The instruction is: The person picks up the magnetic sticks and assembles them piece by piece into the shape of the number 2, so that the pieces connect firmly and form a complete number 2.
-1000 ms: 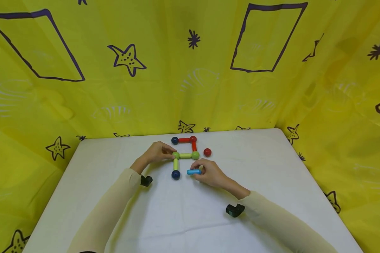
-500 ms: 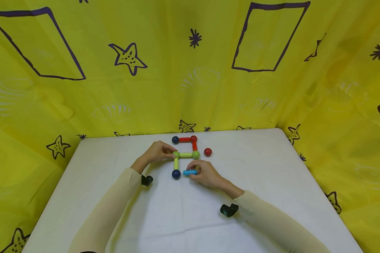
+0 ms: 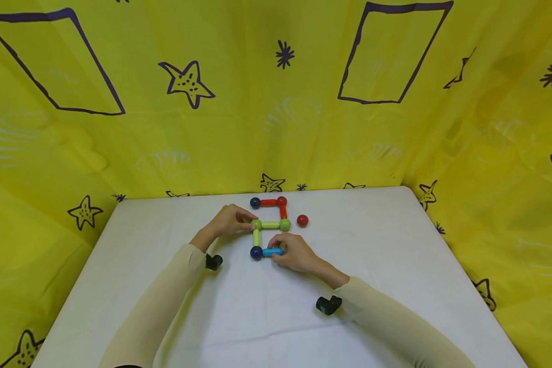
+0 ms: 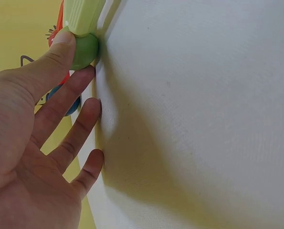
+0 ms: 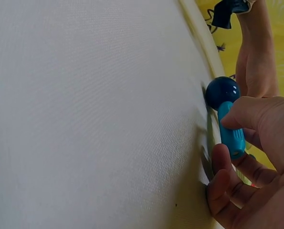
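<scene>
On the white cloth lies a figure of coloured rods and balls. My left hand (image 3: 230, 220) pinches the green ball (image 4: 86, 50) at its left corner between thumb and index finger, the other fingers spread. From that ball one light green rod (image 3: 270, 225) runs right to another green ball (image 3: 285, 225), and a second comes toward me to a dark blue ball (image 3: 256, 252). My right hand (image 3: 295, 253) holds a light blue rod (image 5: 232, 131) between thumb and fingers, its end against the dark blue ball (image 5: 223, 92).
Two red rods join a red ball (image 3: 281, 201) at the figure's far side, ending at another dark blue ball (image 3: 255, 203). A loose red ball (image 3: 302, 221) sits to the right. Yellow patterned curtain (image 3: 239, 128) surrounds the table (image 3: 386, 245) behind and at the sides.
My right hand has moved left with the light blue rod, bringing its end up to the near dark blue ball. The left hand stays on the green ball.
</scene>
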### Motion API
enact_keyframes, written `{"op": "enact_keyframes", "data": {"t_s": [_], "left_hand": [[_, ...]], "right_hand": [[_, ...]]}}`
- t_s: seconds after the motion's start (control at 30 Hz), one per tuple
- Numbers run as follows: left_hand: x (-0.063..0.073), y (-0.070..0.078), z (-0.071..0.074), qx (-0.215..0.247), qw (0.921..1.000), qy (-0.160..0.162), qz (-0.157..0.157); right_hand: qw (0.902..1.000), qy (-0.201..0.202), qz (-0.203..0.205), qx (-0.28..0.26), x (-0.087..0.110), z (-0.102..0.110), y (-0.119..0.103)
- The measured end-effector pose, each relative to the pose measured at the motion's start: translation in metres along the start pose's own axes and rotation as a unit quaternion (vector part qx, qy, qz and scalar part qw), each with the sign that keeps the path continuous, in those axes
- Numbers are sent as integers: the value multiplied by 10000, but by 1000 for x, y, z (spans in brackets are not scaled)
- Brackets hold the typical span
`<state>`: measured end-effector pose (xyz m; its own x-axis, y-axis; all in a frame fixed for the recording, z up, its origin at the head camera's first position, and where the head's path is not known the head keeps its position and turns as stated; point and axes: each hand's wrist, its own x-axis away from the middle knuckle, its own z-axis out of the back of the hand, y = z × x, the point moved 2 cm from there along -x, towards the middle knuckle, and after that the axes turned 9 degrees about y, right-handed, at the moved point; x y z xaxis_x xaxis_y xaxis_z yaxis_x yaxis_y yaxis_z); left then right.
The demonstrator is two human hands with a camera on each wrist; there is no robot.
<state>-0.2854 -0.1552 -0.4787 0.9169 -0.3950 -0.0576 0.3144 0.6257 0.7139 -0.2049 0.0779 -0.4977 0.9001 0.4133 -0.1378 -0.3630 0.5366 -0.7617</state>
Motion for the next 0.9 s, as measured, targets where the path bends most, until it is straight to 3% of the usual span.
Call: {"op": "enact_keyframes", "data": {"t_s": [0.9], "left_hand": [[1, 1, -1, 25, 10000, 78, 44]], "right_hand": [[9989, -87, -23, 459, 1, -1, -2]]}}
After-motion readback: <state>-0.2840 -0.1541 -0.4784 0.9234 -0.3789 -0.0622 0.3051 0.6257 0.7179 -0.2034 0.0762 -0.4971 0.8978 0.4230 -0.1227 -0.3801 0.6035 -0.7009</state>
